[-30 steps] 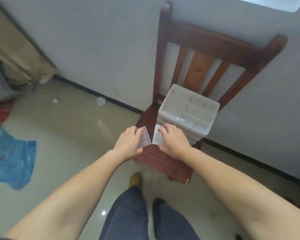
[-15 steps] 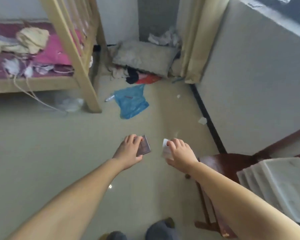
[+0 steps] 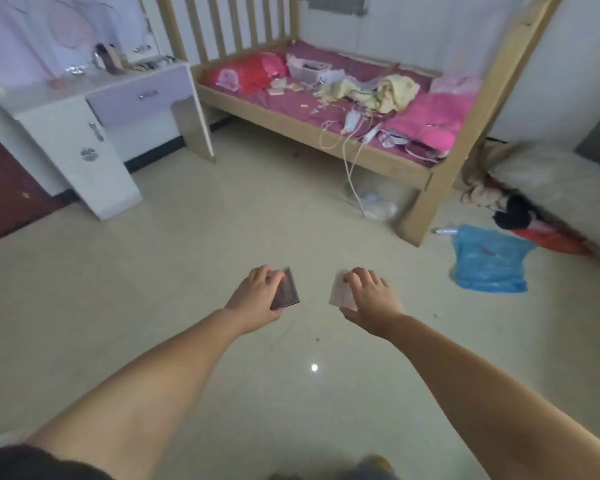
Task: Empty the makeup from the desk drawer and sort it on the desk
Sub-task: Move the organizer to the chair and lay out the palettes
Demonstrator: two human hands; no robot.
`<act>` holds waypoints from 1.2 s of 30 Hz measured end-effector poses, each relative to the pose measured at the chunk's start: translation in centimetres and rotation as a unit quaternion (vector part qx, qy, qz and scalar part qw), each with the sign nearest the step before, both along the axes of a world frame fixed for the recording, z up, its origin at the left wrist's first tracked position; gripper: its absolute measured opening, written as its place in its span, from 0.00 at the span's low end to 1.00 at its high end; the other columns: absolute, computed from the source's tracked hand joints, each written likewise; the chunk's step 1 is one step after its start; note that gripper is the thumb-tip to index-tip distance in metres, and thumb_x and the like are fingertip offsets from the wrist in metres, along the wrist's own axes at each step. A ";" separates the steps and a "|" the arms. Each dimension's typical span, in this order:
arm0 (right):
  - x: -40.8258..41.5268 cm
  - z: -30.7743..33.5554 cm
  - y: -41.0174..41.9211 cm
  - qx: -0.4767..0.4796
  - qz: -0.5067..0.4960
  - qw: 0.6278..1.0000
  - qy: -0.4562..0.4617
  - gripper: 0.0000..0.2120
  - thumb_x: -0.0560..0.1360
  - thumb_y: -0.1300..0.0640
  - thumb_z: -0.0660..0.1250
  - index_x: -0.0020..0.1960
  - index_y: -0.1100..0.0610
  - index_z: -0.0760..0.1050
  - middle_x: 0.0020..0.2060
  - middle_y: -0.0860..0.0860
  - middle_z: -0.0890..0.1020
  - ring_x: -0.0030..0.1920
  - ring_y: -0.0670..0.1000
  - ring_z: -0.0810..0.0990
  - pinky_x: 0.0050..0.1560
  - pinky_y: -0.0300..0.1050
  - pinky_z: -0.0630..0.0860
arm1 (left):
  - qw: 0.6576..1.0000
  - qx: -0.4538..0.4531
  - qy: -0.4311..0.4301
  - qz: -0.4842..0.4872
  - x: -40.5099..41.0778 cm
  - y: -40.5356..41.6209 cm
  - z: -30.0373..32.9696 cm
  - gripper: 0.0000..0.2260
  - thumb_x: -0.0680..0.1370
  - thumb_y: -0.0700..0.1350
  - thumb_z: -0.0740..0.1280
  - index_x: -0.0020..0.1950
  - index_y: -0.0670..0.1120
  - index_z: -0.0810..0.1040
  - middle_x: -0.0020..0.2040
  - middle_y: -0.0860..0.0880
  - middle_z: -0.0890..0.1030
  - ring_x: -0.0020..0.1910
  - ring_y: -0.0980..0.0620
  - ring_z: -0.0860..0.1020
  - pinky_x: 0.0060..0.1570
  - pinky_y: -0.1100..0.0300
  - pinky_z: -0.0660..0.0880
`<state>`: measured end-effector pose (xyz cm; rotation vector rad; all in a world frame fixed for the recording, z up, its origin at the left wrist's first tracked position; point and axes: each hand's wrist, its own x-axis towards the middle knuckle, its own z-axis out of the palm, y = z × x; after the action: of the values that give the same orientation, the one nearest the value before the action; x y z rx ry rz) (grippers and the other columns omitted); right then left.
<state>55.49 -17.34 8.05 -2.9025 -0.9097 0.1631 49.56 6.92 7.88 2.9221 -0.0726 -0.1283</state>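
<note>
The left hand pinches a dark case, the right hand a pale one, and either fingertip hold could slip before the desk at ten o'clock.

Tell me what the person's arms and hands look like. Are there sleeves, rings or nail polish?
Both forearms are bare, with no long sleeves, watch or bracelet showing. The left hand shows no ring. The right hand has what looks like dark red polish on one fingernail; its other nails are too blurred to tell. A bit of dark cloth shows at the bottom left corner, perhaps a short sleeve.
</note>
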 end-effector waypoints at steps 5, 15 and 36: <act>2.9 0.9 13.6 -0.015 0.116 0.993 -0.016 0.29 0.74 0.44 0.64 0.70 0.56 0.62 0.67 0.54 0.66 0.68 0.56 0.66 0.66 0.47 0.65 | 0.993 -0.010 -0.030 0.118 -2.6 12.2 1.1 0.26 0.72 0.47 0.69 0.67 0.43 0.66 0.64 0.44 0.67 0.65 0.43 0.66 0.62 0.54 0.68; 13.8 0.1 37.4 -0.016 0.251 0.968 -0.022 0.28 0.75 0.44 0.63 0.70 0.55 0.60 0.69 0.53 0.65 0.69 0.55 0.64 0.67 0.47 0.64 | 0.970 0.003 -0.037 0.239 3.0 30.9 -0.3 0.25 0.72 0.46 0.68 0.67 0.43 0.67 0.64 0.44 0.68 0.65 0.44 0.67 0.57 0.56 0.70; 42.9 0.8 87.8 0.017 0.362 0.932 -0.007 0.26 0.73 0.47 0.65 0.67 0.57 0.66 0.65 0.54 0.70 0.63 0.56 0.70 0.59 0.47 0.70 | 0.931 -0.026 -0.060 0.360 28.5 76.3 0.3 0.23 0.71 0.46 0.68 0.65 0.44 0.68 0.62 0.44 0.69 0.62 0.44 0.67 0.60 0.54 0.69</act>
<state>98.35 70.43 8.90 -2.3867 -1.9118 0.1687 78.01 83.23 8.21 2.6944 0.9433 0.1697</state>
